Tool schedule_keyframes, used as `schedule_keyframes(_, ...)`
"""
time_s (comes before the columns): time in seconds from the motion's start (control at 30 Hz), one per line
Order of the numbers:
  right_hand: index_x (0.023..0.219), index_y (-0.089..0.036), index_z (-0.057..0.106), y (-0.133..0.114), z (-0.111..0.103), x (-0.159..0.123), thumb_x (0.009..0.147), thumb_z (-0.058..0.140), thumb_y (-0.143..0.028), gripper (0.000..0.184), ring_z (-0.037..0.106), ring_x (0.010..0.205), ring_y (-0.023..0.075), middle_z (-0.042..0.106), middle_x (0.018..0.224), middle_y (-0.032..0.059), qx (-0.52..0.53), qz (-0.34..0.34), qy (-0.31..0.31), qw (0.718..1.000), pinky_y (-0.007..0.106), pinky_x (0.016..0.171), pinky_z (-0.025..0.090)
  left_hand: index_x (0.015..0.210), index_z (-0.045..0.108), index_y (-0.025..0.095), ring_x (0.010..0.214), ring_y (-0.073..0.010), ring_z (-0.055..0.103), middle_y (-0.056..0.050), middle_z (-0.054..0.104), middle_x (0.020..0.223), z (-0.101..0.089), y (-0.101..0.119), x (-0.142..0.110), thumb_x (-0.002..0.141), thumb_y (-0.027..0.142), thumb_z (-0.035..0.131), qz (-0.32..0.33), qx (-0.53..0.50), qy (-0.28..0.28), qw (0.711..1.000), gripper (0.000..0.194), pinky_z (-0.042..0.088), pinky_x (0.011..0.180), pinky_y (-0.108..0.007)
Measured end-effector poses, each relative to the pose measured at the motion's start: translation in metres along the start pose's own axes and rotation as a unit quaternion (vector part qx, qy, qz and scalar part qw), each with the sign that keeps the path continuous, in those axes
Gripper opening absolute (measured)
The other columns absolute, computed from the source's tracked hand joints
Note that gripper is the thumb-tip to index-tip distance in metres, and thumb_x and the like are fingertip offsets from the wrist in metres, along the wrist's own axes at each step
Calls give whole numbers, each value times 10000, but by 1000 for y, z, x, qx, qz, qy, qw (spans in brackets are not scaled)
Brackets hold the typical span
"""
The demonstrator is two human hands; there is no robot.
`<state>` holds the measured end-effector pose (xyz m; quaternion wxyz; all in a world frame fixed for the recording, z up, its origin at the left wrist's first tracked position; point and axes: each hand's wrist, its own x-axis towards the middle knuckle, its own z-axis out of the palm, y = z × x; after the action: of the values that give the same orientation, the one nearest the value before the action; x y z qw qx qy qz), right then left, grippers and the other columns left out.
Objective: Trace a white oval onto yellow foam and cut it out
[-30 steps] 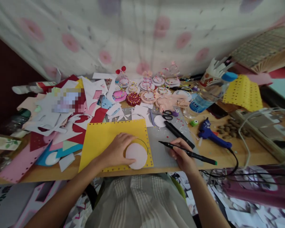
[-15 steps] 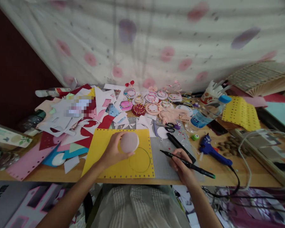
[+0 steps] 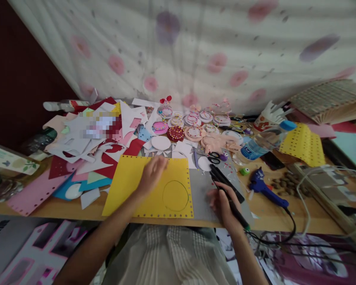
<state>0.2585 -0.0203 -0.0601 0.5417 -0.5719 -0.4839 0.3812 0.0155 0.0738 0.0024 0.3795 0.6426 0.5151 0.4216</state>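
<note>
My left hand [image 3: 153, 173] is above a yellow sheet [image 3: 130, 186] with holes punched along its edges. It looks empty, its fingers loosely bent and slightly blurred. A circle drawn in dark ink [image 3: 175, 211] marks the sheet's right half. Just beyond the sheet lies a round pale disc [image 3: 160, 142] on white paper scraps. In my right hand [image 3: 227, 204] is a black marker [image 3: 236, 215] with a green end, its other end pointing up and away. Beside that hand, a long black object [image 3: 230, 186] rests on the grey mat [image 3: 200, 198].
Paper scraps [image 3: 86, 134] pile up at left. Several decorated discs [image 3: 192, 132] stand at the back. Scissors [image 3: 215, 158] lie on the mat. To the right are a water bottle [image 3: 255, 146], a blue glue gun [image 3: 264, 188] with its cord, and a yellow punched sheet [image 3: 304, 144].
The pale disc has left my left hand and now lies on the scraps behind the yellow sheet. My right hand has turned the marker more upright. The view has shifted slightly.
</note>
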Motion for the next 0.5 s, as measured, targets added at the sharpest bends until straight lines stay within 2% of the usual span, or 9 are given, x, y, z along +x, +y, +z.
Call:
schedule_keyframes(0.03, 1097, -215, 515, -1, 6, -1, 958, 431, -395, 243, 523, 440, 121, 659, 705, 9, -67, -29, 11, 997, 236, 418, 419, 755, 570, 170, 675, -162, 612, -47, 625, 724, 5, 6, -22, 965, 487, 325, -14, -18, -37, 999, 452, 509, 656, -292)
schedule_keyframes(0.07, 1037, -214, 515, -3, 12, -2, 961, 429, -381, 203, 502, 408, 116, 634, 639, -11, -126, -59, 23, 990, 232, 417, 413, 726, 571, 165, 567, -139, 580, -34, 615, 665, 12, 10, -44, 967, 501, 304, -40, -46, -89, 994, 493, 474, 536, -254)
schedule_keyframes(0.13, 933, -223, 511, -8, 25, -2, 936, 483, -369, 148, 515, 419, 120, 610, 599, -24, -199, -106, 32, 974, 229, 432, 402, 813, 588, 161, 533, -117, 546, -27, 625, 707, 28, 14, -82, 932, 578, 355, -159, -168, -213, 949, 492, 403, 458, -220)
schedule_keyframes(0.2, 879, -229, 527, -16, 38, -2, 882, 572, -366, 144, 559, 481, 134, 617, 618, -16, -217, -128, 5, 968, 231, 466, 399, 841, 575, 162, 490, -106, 502, -21, 609, 678, 45, 15, -106, 882, 670, 372, -203, -213, -261, 919, 549, 329, 416, -211)
schedule_keyframes(0.27, 850, -227, 549, -25, 49, -1, 862, 603, -346, 131, 564, 498, 139, 607, 601, -14, -258, -169, -28, 951, 233, 483, 385, 798, 552, 168, 463, -99, 462, -3, 568, 610, 58, 16, -117, 854, 707, 388, -206, -244, -260, 911, 566, 316, 434, -222)
schedule_keyframes(0.33, 813, -222, 556, -33, 57, 1, 868, 595, -327, 125, 551, 485, 137, 595, 575, -8, -315, -228, -39, 920, 236, 484, 362, 707, 498, 184, 434, -91, 403, 29, 487, 534, 64, 18, -118, 851, 707, 401, -204, -269, -231, 912, 551, 306, 451, -237)
schedule_keyframes(0.4, 756, -222, 543, -39, 60, 8, 861, 598, -342, 169, 532, 462, 136, 577, 540, -5, -360, -267, -22, 894, 238, 469, 331, 639, 421, 204, 421, -86, 343, 57, 397, 496, 63, 24, -117, 860, 699, 396, -203, -288, -195, 915, 542, 278, 457, -248)
schedule_keyframes(0.43, 734, -224, 531, -41, 59, 15, 857, 598, -356, 192, 523, 450, 137, 565, 520, -8, -369, -269, -8, 890, 239, 461, 316, 623, 388, 212, 425, -86, 324, 64, 367, 492, 61, 29, -118, 866, 694, 389, -200, -294, -188, 916, 540, 267, 462, -254)
schedule_keyframes(0.5, 723, -226, 502, -45, 51, 33, 879, 554, -378, 224, 498, 425, 140, 529, 486, -16, -374, -251, 35, 892, 241, 446, 288, 617, 354, 220, 438, -87, 301, 69, 341, 497, 55, 38, -122, 873, 696, 366, -186, -308, -211, 909, 541, 258, 473, -260)
